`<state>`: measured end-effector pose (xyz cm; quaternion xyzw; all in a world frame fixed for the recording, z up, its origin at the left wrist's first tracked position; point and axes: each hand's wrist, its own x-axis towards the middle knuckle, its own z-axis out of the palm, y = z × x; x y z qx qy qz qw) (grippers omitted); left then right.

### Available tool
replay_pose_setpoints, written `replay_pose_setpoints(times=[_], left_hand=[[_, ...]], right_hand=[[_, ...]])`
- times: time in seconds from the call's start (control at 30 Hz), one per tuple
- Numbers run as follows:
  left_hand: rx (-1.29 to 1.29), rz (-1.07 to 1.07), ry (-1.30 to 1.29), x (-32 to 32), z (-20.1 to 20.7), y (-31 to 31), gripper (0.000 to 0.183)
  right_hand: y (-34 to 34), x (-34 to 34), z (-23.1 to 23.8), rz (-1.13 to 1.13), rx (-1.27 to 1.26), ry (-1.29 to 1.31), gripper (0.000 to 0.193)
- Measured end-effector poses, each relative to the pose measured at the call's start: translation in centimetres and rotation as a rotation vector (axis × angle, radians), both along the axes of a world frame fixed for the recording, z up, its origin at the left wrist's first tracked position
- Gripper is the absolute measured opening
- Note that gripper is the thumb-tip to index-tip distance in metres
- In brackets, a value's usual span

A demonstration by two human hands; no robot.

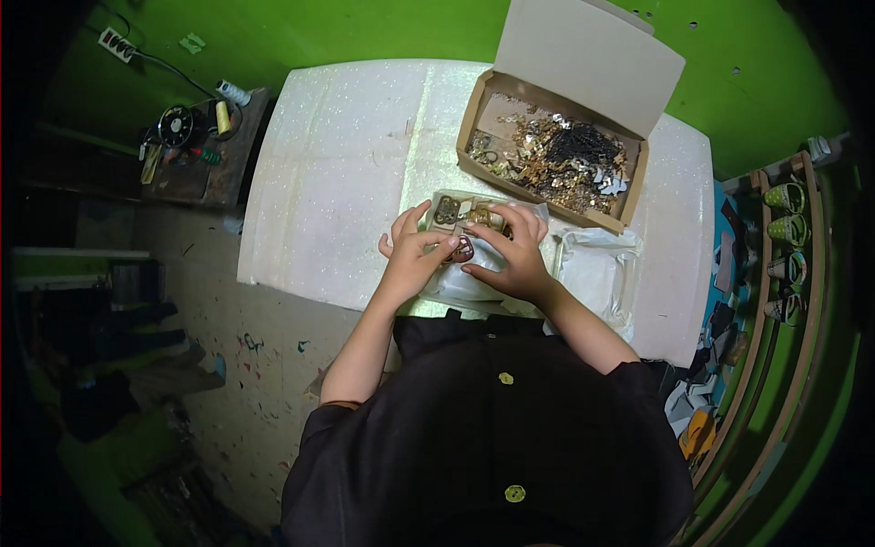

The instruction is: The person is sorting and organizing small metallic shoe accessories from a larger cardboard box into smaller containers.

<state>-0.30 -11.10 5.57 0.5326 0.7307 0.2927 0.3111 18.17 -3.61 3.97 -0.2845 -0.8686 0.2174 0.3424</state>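
One red piece (465,250), partly behind left hand (415,254)

Tabletop (328,173) white, glitter-speckled, with a yellow-green sheen streak. Box (636,182) plain brown; lid (583,59) pale greyish-tan inside. Small pieces (533,144) in box mixed gold and silver, plus a black heap (583,144). Piece (464,248) between the hands dark red. Shirt (428,438) solid black, buttons (515,493) yellowish. Wall (383,27) bright green. Floor (273,401) beige-grey, flecked dark and red. Thread spool (222,117) yellow. Power strip (117,44) white. Shoe (788,230) on rack green and white. Cloth (698,434) orange.
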Motion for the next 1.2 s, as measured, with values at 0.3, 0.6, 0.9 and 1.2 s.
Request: replay_pose_setpoints(times=[0.3, 0.6, 0.9, 1.2], left_hand=[[-0.018, 0.182, 0.082, -1.3, -2.5, -1.7, 0.031], [-0.036, 0.237, 0.264, -1.4, -4.2, -2.9, 0.06], [-0.099, 0.199, 0.267, -1.7, -4.4, -3.0, 0.08], [0.025, 0.116, 0.389, -1.3, -3.8, -1.7, 0.076]], right_hand=[[-1.0, -2.4, -2.7, -0.017, -0.014, -0.194, 0.036], [-2.0, -4.6, -5.5, -0.001, -0.082, -0.432, 0.047], [-2.7, -4.2, -6.2, -0.061, -0.15, -0.418, 0.062], [-1.8, -4.9, -5.5, -0.086, -0.069, -0.383, 0.062]])
